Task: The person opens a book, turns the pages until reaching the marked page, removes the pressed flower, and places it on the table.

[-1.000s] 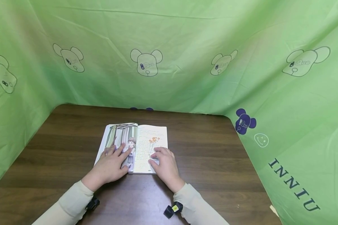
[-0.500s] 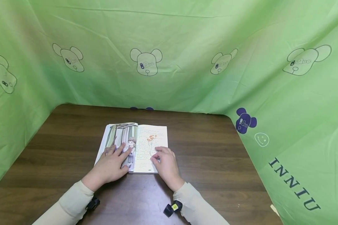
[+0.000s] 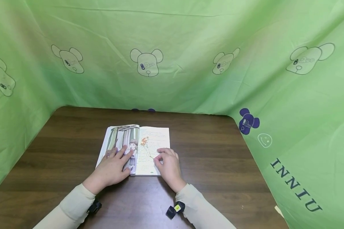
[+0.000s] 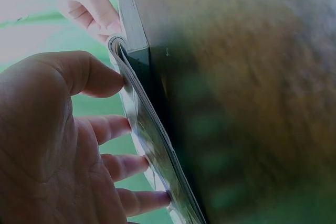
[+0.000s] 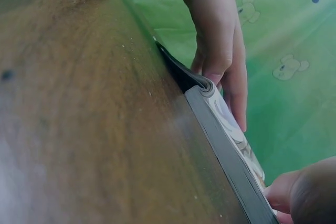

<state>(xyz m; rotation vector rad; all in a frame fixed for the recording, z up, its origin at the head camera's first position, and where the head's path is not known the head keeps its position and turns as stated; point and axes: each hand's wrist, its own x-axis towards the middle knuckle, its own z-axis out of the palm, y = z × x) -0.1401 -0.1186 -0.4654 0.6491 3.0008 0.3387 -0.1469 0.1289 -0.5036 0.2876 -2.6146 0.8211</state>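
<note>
An open book [image 3: 157,133] lies on the wooden table, an illustrated page on the left and printed text on the right. My left hand [image 3: 111,168] rests with spread fingers on the illustrated page; in the left wrist view its fingertips [image 4: 137,166] press against the paper. Over the text page, my right hand [image 3: 169,167] pinches the thin stem end of a small dried flower sprig [image 3: 144,142] between thumb and index finger. Its orange blossoms lean up and left, close to the book's fold. In the right wrist view, the right fingertips [image 5: 281,192] are right at the book's edge.
The dark wooden table [image 3: 218,159] extends around the book. A green curtain [image 3: 189,86] printed with bear heads hangs along its back and sides. A small pale piece [image 3: 279,211] shows at the table's right edge. Black wrist cameras sit on both sleeves.
My right fingers have closed to a pinch on the flower stem, and the blossoms have swung left across the text page. The left hand and book have stayed in place.
</note>
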